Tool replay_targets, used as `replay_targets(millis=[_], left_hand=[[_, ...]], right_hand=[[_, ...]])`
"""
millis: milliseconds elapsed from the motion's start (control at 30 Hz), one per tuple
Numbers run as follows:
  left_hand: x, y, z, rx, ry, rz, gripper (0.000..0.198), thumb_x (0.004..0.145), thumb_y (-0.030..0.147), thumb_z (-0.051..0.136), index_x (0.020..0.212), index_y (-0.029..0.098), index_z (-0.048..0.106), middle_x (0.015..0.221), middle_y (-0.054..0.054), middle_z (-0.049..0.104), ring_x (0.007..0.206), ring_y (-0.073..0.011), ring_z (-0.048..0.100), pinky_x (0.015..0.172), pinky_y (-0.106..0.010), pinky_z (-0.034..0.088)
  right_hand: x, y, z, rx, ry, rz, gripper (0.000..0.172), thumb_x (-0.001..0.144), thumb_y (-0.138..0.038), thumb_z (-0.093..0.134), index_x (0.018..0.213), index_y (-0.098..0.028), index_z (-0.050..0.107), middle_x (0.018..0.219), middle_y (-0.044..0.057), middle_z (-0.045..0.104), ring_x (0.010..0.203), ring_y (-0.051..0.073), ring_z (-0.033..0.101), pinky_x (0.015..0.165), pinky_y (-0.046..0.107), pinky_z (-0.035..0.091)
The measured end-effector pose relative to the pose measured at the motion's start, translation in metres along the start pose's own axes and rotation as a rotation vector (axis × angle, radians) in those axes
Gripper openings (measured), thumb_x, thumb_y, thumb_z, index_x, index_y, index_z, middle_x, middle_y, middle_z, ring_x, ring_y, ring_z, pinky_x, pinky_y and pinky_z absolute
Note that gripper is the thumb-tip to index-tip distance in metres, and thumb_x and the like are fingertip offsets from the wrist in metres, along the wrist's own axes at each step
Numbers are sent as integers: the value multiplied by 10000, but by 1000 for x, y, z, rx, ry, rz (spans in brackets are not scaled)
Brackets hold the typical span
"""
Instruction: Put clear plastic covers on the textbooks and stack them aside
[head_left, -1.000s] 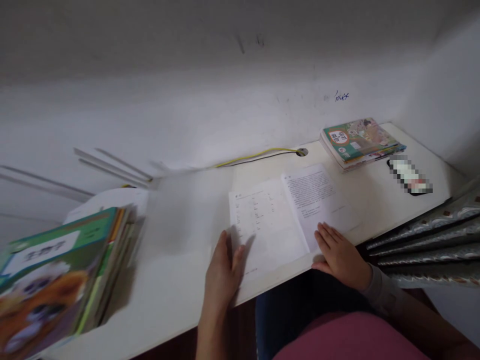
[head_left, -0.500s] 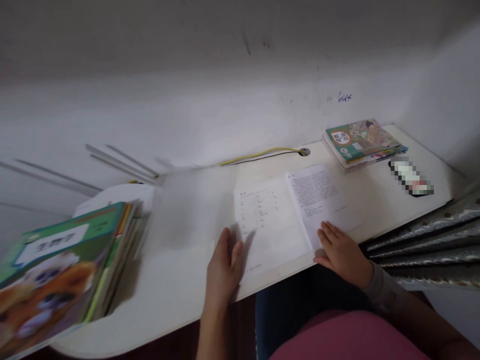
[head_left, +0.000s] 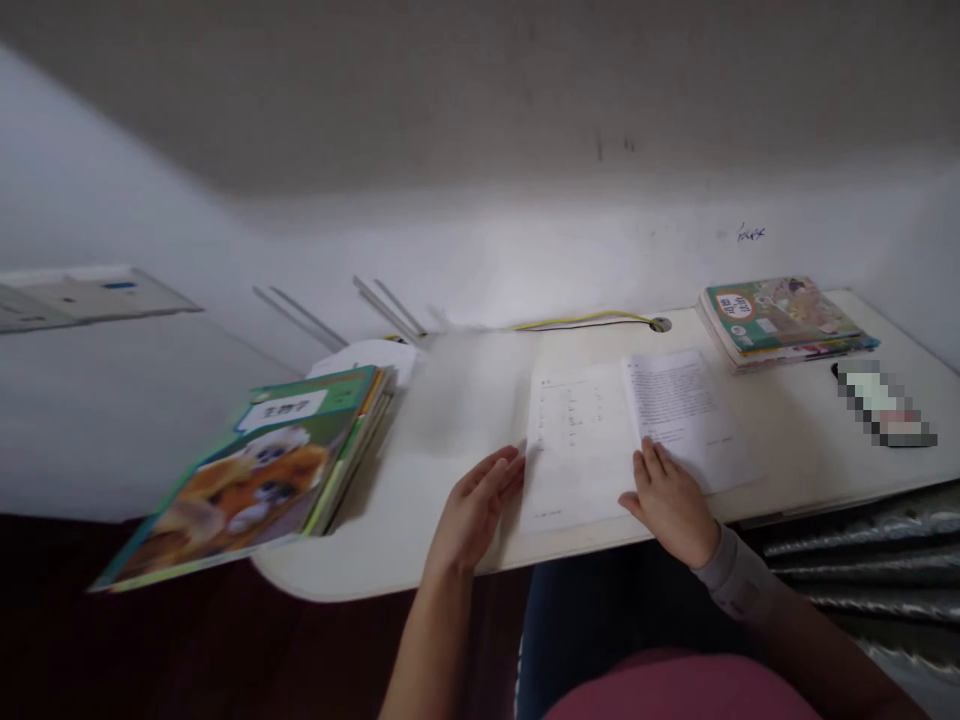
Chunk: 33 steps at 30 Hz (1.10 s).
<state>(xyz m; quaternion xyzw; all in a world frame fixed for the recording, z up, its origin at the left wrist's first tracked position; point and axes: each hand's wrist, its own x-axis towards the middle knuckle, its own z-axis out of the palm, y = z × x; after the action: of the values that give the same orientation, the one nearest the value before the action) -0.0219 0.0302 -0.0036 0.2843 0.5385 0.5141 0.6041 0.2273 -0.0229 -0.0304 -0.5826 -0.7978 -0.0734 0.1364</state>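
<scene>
An open book (head_left: 574, 470) lies on the white desk in front of me, with short lines on its left page and dense print on its right page. My right hand (head_left: 669, 505) rests flat on the lower part of the right page near the fold, fingers stretched out, with a grey band (head_left: 739, 575) round the wrist. At the left edge of the book is my left hand (head_left: 474, 505), turned on its side with the fingers extended and the thumb alongside. Whether its fingertips touch the page edge I cannot tell.
On the left, a stack of books (head_left: 270, 450) with a panda cover overhangs the desk (head_left: 352, 560). Another book stack (head_left: 787, 315) stands at the back right, near a phone (head_left: 885, 405). A yellow cable (head_left: 585, 320) runs along the wall into a hole. Patterned fabric (head_left: 862, 545) hangs at the right.
The view has swung left, so the desk and books appear farther right and a wall socket shows. My left hand's fingers have turned toward the page edge. The right hand stays on the book.
</scene>
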Motion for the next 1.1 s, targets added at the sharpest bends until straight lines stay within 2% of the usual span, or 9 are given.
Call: replay_targets(millis=[133, 267, 433, 567, 700, 833, 967, 1033, 1100], left_hand=[[5, 10, -3, -102, -40, -125, 215, 709, 187, 684, 908, 112, 652, 964, -116, 699, 890, -187, 660, 786, -282, 528], [-2, 12, 6, 40, -182, -165, 263, 680, 229, 724, 907, 115, 658, 851, -95, 710, 741, -158, 657, 672, -244, 516], [-20, 23, 36, 216, -296, -31, 413, 647, 340, 729, 986, 121, 643, 766, -70, 707, 671, -185, 647, 614, -265, 491], [-30, 46, 75, 342, -370, 171, 469, 698, 416, 670, 1060, 122, 617, 775, -56, 698, 661, -179, 628, 582, -257, 471], [-37, 55, 129, 528, -576, 348, 425, 780, 433, 573, 1058, 114, 615, 856, -68, 695, 734, -186, 625, 659, -289, 490], [-43, 34, 172, 674, -690, 520, 448, 865, 430, 453, 1178, 132, 568, 1024, -97, 687, 906, -207, 629, 834, -346, 482], [-42, -5, 176, 833, -798, 620, 515, 907, 438, 389, 1317, 136, 456, 1226, -138, 605, 1122, -218, 563, 970, -380, 426], [-37, -23, 166, 1038, -682, 723, 524, 889, 444, 434, 1312, 135, 461, 1308, -158, 537, 1229, -265, 477, 1035, -469, 350], [-31, -37, 150, 1212, -469, 839, 487, 878, 426, 468, 1279, 150, 496, 1359, -160, 486, 1309, -303, 373, 1073, -553, 247]], right_hand=[[-1, -1, 5, -5, 37, -8, 521, 830, -381, 590, 1186, -2, 561, 1297, 286, 495, 1141, 356, 532, 915, 459, 473], [1, -1, 3, 5, 32, -10, 520, 824, -382, 600, 1175, 0, 566, 1289, 293, 499, 1142, 360, 532, 915, 452, 476], [2, 6, -5, 133, -24, -10, 470, 862, -371, 544, 1175, -21, 566, 1289, 282, 503, 1156, 336, 530, 938, 445, 466], [12, 32, -19, 558, -81, -33, 464, 903, -429, 448, 1231, -115, 542, 1325, 200, 504, 1243, 288, 460, 1019, 458, 393], [25, 67, -39, 1288, -105, 121, 577, 886, -593, 362, 1339, -244, 431, 1413, 101, 434, 1247, 233, 461, 1009, 431, 397], [27, 92, -61, 1818, -37, 401, 652, 828, -715, 316, 1322, -303, 422, 1384, 57, 479, 1160, 210, 540, 932, 393, 454], [13, 119, -59, 1922, 7, 619, 687, 769, -758, 371, 1181, -237, 547, 1164, 73, 649, 1058, 243, 601, 859, 382, 491], [3, 135, -47, 1904, -30, 727, 627, 752, -716, 463, 1102, -210, 587, 1053, 79, 692, 1002, 257, 627, 822, 379, 505], [-8, 149, -31, 1840, -55, 807, 472, 725, -552, 614, 1058, -217, 600, 1008, 71, 705, 947, 252, 647, 790, 367, 515]])
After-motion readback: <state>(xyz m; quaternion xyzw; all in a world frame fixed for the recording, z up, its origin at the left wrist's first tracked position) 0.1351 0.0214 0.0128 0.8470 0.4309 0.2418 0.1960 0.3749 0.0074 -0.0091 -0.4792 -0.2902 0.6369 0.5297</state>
